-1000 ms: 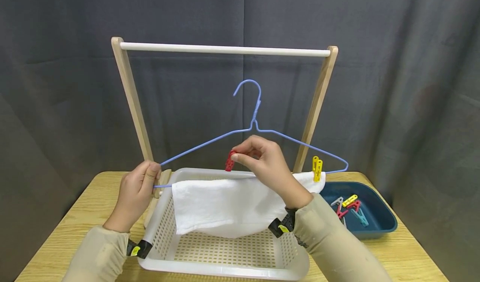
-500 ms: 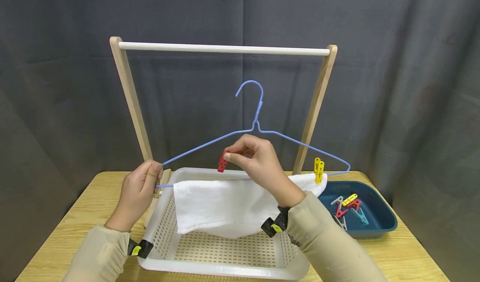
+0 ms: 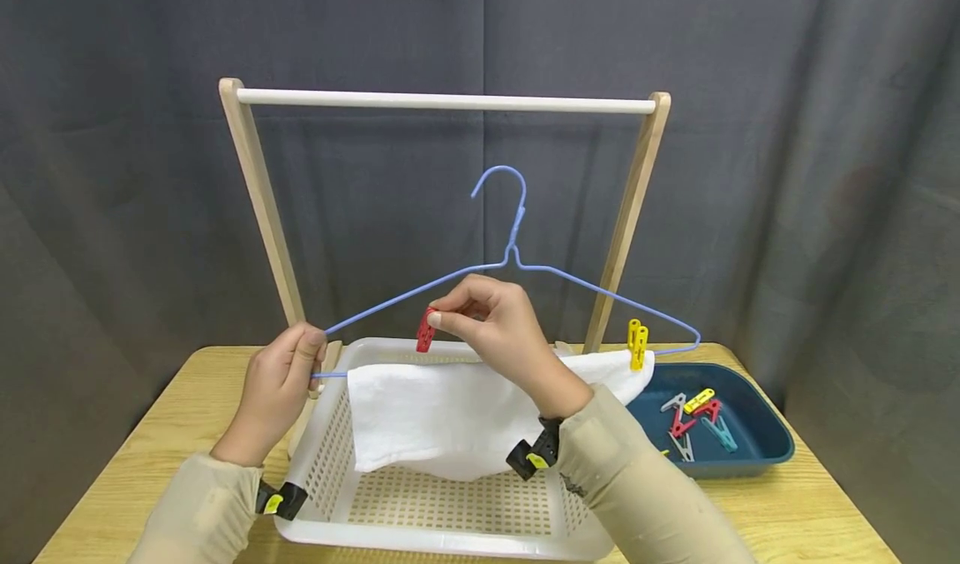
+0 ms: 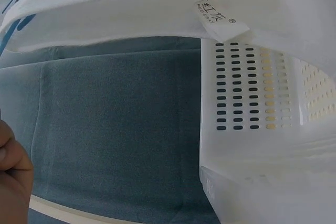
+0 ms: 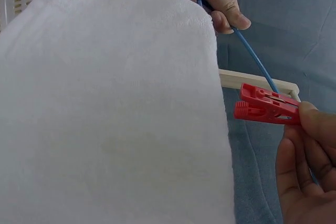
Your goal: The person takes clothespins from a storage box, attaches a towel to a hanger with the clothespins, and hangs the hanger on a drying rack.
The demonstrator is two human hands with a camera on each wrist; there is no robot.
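Observation:
My left hand (image 3: 281, 372) grips the left corner of a blue wire hanger (image 3: 405, 296), holding it up over the basket. Folded over the hanger's lower bar is a white towel (image 3: 427, 418); two yellow clothespins (image 3: 637, 347) clip its right end. Between thumb and fingertips my right hand (image 3: 502, 331) pinches a red clothespin (image 3: 425, 331), held just above the towel's top edge and apart from it. In the right wrist view the red clothespin (image 5: 268, 105) points toward the towel (image 5: 115, 98). A printed tag (image 4: 223, 22) hangs from the towel in the left wrist view.
A white perforated basket (image 3: 442, 547) stands on the wooden table (image 3: 135, 431) beneath the towel. Behind it rises a wooden rack with a white rod (image 3: 450, 100). At right, a dark blue tray (image 3: 757, 447) holds several clothespins (image 3: 701, 414).
My right hand has moved left along the towel's top edge with the red clothespin. The left hand keeps its grip, and the hanger has barely shifted.

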